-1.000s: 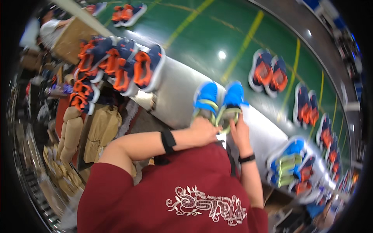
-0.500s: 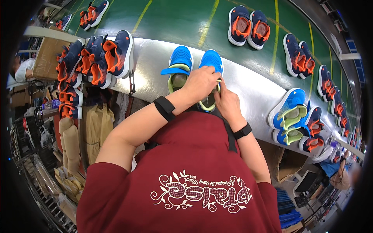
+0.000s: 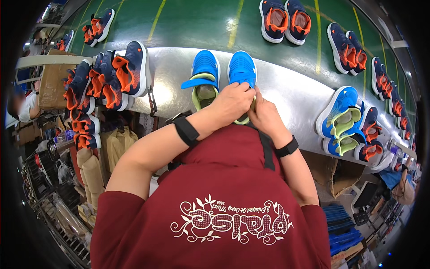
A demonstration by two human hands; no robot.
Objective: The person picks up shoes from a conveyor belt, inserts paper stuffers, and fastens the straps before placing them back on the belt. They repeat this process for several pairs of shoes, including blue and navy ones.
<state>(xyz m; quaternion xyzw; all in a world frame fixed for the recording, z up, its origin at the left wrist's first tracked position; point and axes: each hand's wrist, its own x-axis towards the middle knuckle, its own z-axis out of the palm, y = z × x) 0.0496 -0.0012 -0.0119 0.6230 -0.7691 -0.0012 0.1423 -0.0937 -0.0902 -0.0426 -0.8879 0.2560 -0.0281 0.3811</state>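
A pair of bright blue shoes stands side by side on the grey metal tabletop (image 3: 286, 85), toes pointing away from the person. Both hands work on the right blue shoe (image 3: 242, 67): the left hand (image 3: 232, 104) lies over its opening with fingers curled and pressed together on the upper, and the right hand (image 3: 264, 117) meets it from the side, fingers bent and pinching the same spot. The left blue shoe (image 3: 204, 74) stands just beside, untouched, its blue strap flipped open over a yellow-green lining. Each wrist bears a black band. Left of the pair lies a cluster of navy-and-orange shoes (image 3: 107, 76); farther left, a brown cardboard box (image 3: 51, 83). At right, more blue-and-green shoes (image 3: 342, 114) lie tilted on the tabletop. Beyond, navy-and-orange pairs ride a green conveyor belt (image 3: 192, 22) marked with yellow lines.
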